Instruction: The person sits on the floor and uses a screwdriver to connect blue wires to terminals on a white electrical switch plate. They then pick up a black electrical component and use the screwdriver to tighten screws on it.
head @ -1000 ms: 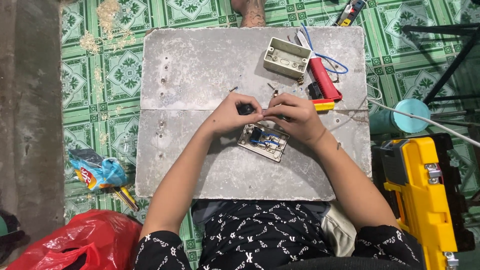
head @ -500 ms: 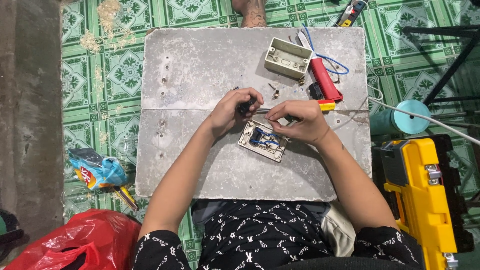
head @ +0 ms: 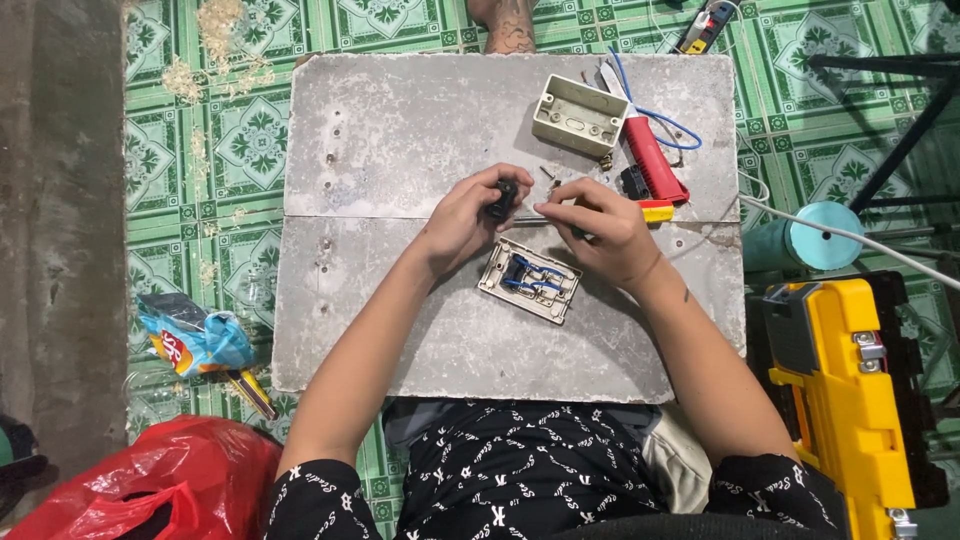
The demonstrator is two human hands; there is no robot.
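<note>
— Switch plate point(head: 529, 279), beige, lying face down on the grey slab point(head: 400, 130): where is it for you?

— Head view, the only one I have. It sits near the middle of the slab, tilted, with short blue wires looped across its back. Both hands are just above it, not touching it as far as I can see.

— What is my left hand point(head: 470, 215) doing?

— Its fingers are curled shut round a small black part point(head: 503, 196), held clear of the slab. I cannot tell what kind of part it is.

— And the right hand point(head: 600, 225)?

— Fingertips pinched together on a thin metal shaft point(head: 535, 211) that runs toward the black part; it looks like a slim tool, though its tip is hidden.

— Anything else on the slab?

— An open beige wall box point(head: 580, 115) at the far right corner, a red-handled tool point(head: 655, 160) beside it with a blue wire point(head: 660, 112) looping over it, and a small yellow piece point(head: 657, 211) just beside the right hand. Off the slab, a yellow tool case point(head: 845, 400) lies to the right, a red plastic bag point(head: 150, 480) at lower left, and a blue snack packet point(head: 195, 340) on the green tiled floor point(head: 200, 150).
</note>
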